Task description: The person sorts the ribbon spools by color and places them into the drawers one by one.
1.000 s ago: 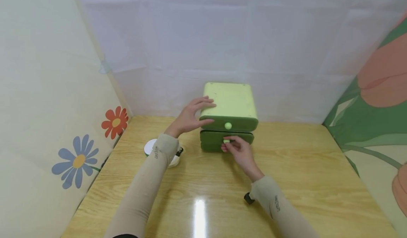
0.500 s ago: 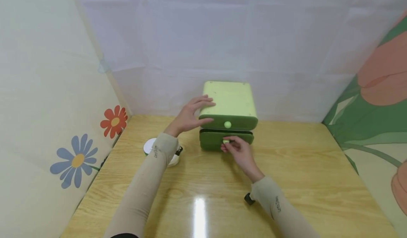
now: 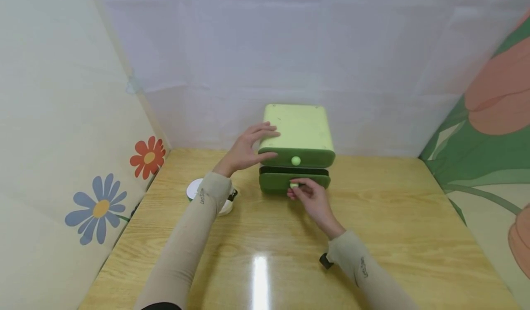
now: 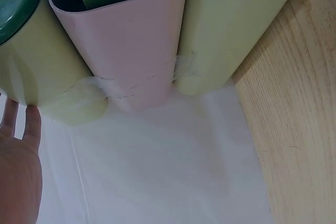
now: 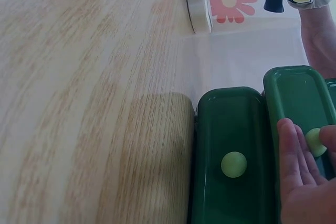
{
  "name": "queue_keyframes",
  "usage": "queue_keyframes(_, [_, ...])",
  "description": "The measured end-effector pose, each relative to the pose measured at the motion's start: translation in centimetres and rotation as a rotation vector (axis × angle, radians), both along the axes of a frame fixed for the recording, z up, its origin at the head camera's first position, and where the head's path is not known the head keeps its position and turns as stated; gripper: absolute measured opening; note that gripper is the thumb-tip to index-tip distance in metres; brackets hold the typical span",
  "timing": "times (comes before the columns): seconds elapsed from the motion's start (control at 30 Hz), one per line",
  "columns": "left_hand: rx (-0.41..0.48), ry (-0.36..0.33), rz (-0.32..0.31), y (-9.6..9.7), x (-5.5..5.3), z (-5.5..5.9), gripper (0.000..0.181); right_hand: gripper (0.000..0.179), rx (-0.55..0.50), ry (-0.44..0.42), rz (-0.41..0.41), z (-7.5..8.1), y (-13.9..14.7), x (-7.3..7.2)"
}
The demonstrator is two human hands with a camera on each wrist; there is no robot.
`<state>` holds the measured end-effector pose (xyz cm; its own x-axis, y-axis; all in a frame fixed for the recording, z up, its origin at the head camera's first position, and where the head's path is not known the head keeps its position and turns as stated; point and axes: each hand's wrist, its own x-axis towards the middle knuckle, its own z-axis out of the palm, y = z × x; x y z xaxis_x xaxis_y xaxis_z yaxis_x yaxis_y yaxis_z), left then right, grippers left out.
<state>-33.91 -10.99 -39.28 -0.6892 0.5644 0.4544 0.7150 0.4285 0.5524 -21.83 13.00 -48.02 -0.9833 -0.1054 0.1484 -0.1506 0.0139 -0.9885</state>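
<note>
A small drawer cabinet (image 3: 298,123) with a light green top and dark green drawer fronts stands against the back wall. Seen in the left wrist view, its tiers include a pink middle body (image 4: 126,45) between two yellow-green ones. My left hand (image 3: 245,150) rests spread on the top's left edge, thumb along the upper drawer front. With thumb and fingers, my right hand (image 3: 314,204) pinches the round knob (image 5: 316,142) of the middle drawer (image 3: 273,182), which sticks out with a dark gap above it. Below it, the right wrist view shows the bottom drawer (image 5: 215,129) pushed in.
A white round object (image 3: 193,188) lies on the wooden table (image 3: 393,209) left of the cabinet, partly behind my left forearm. A pale cloth wall (image 3: 232,48) rises right behind the cabinet. Flower-printed panels (image 3: 99,140) stand at both sides.
The middle drawer has slid a little toward me with my right hand on its knob, and the gap above its front has widened. My left hand has stayed on the cabinet.
</note>
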Motion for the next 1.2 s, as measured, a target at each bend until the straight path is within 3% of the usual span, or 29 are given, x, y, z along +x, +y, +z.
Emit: queue_keyframes(1.2, [0.006,-0.010,-0.002,-0.1,0.2,0.1,0.059,0.026,0.017,-0.045,-0.013,0.0,-0.2,2.3])
